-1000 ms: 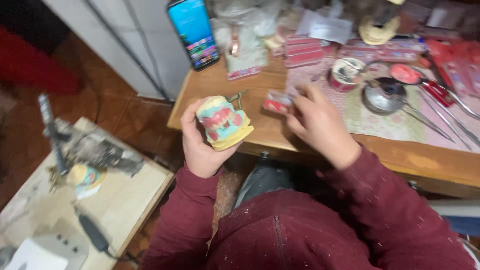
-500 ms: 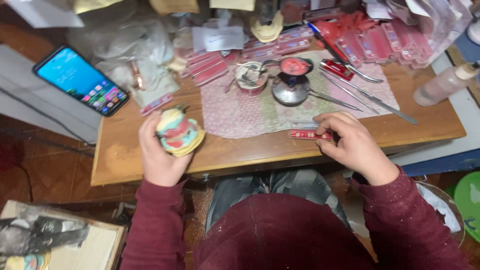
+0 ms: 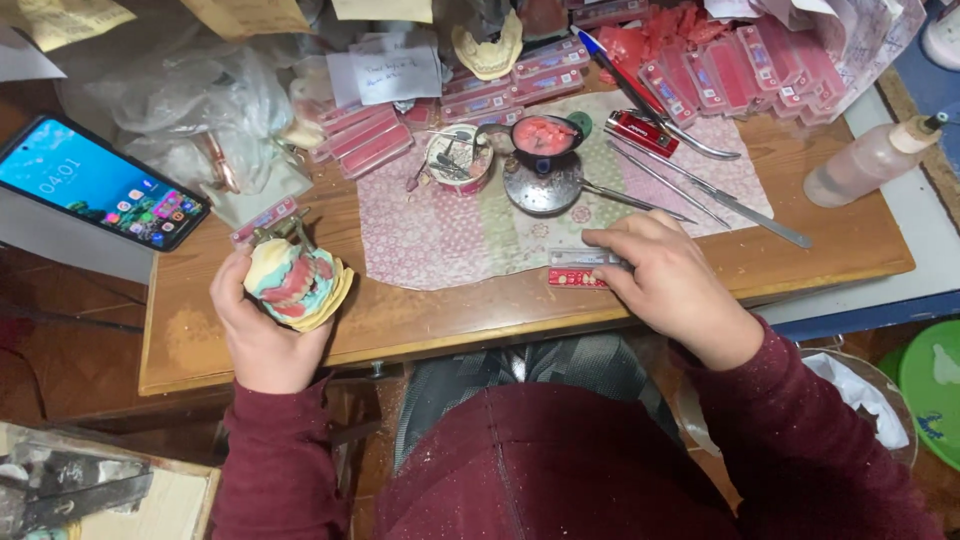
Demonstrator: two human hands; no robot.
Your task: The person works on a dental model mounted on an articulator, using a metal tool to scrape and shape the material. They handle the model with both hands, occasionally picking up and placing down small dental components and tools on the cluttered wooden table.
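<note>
Two hands at a cluttered wooden tabletop [image 3: 450, 310]

The left hand [image 3: 262, 330] has its fingers curled tightly around a dental cast [image 3: 296, 283] at the tabletop's front-left edge; the right hand [image 3: 672, 285] lies with fingers bent over a red tooth card [image 3: 577, 270] near the front edge.

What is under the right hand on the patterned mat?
Under the right hand, a flat red and clear strip card lies at the edge of the patterned mat. Its left part shows; the fingers cover its right end, so anything there is hidden.
</note>
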